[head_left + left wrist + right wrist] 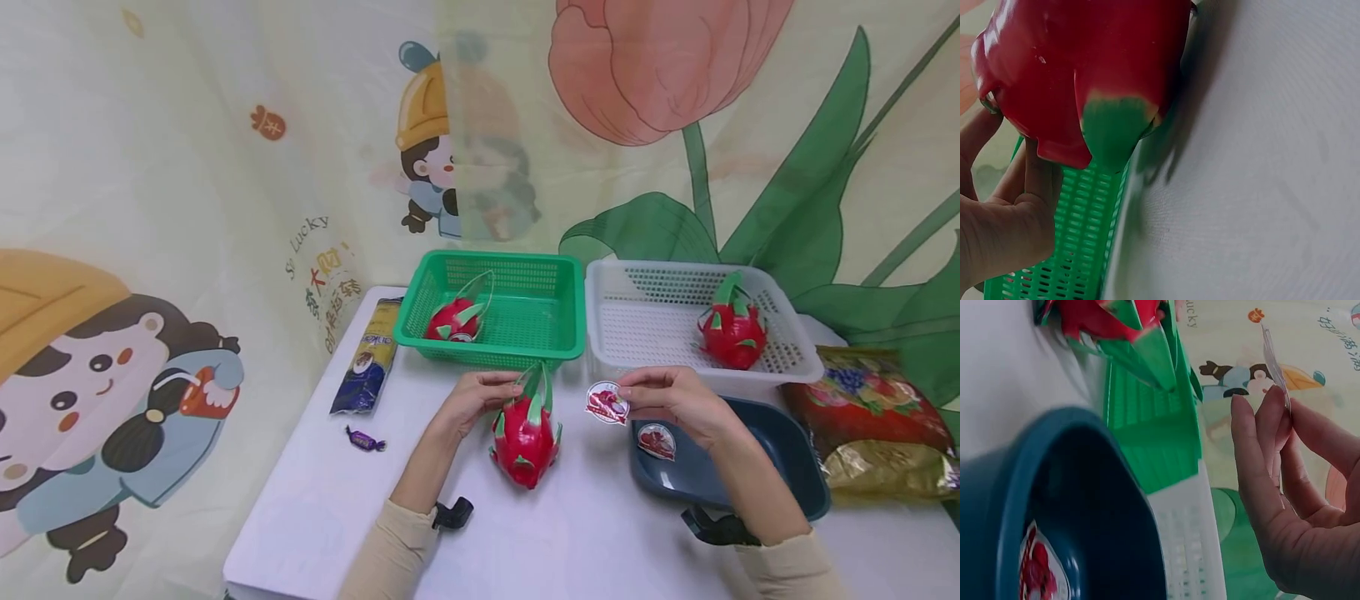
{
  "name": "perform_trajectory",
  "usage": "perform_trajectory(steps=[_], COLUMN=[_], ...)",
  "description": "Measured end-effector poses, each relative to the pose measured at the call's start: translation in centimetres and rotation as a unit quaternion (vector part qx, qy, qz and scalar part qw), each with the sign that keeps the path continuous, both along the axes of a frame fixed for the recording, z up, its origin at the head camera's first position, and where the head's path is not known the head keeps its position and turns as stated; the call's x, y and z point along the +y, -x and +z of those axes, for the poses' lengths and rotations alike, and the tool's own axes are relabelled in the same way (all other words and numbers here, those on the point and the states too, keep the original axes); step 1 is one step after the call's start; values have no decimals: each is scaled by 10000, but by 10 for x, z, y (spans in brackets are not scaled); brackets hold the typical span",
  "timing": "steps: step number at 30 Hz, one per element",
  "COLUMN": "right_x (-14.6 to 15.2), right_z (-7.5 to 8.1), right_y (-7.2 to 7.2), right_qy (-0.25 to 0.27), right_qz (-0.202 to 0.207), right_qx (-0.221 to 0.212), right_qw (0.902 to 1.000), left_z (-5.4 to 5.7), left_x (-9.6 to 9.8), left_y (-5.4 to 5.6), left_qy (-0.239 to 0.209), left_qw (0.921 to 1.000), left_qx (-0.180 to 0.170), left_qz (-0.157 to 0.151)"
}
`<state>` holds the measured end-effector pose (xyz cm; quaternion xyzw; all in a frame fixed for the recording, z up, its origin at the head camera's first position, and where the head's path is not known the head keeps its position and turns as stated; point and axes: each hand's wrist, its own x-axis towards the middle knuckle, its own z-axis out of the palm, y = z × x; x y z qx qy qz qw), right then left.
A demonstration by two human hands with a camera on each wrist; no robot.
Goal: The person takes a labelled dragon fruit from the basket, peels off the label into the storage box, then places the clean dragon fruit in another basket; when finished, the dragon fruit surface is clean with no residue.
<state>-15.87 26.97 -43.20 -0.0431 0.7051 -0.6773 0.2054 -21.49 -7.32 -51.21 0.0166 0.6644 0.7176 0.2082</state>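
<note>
At the middle of the table, my left hand (480, 402) holds a red toy dragon fruit (523, 442) with green leaf tips. In the left wrist view, the thumb and fingers of that hand (1010, 219) are against the glossy red skin of the dragon fruit (1116, 56). To the right, my right hand (678, 404) pinches a round sticker (606, 403) printed with a dragon fruit. The right wrist view has this sticker (1274, 359) nearly edge-on between thumb and fingers. Below the right forearm, a dark blue basin (701, 467) contains another sticker (657, 442).
A green basket (517, 360) at the back contains a dragon fruit (453, 321); beside it, a white basket (705, 375) contains another dragon fruit (735, 337). On the left lie a blue-and-gold packet (367, 358) and a purple wrapped candy (366, 439). A red-and-gold bag (877, 417) lies far right.
</note>
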Motion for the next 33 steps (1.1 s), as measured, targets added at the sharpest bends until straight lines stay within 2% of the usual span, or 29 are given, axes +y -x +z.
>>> perform_trajectory(steps=[10, 18, 28, 33], right_x=[34, 61, 90, 99], right_z=[7, 11, 15, 12], right_y=[-5, -4, 10, 14], right_qy=[-19, -496, -1018, -1349], right_qz=[11, -9, 171, 7], right_qx=[-159, -258, -679, -807], right_qw=[9999, 9984, 9923, 9876], left_z=[1, 2, 2, 1], left_x=[-1, 1, 1, 0], left_y=[0, -1, 0, -1], left_qy=[-34, -74, -72, -70], left_qw=[9999, 9998, 9999, 9999], left_qx=[-39, -76, -24, -21], left_qz=[149, 155, 111, 120])
